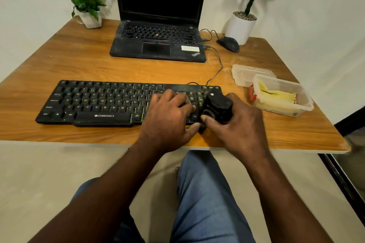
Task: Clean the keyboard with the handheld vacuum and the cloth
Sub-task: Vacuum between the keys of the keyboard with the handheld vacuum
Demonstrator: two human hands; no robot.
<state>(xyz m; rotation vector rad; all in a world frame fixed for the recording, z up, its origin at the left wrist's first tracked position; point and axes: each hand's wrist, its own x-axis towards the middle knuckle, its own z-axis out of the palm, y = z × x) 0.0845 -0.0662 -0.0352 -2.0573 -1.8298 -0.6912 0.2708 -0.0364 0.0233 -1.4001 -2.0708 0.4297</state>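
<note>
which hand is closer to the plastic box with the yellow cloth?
Right. The right hand, gripping the vacuum at the keyboard's right end, is just left of the box, apart from it. The left hand rests on the keys, farther left.
</note>
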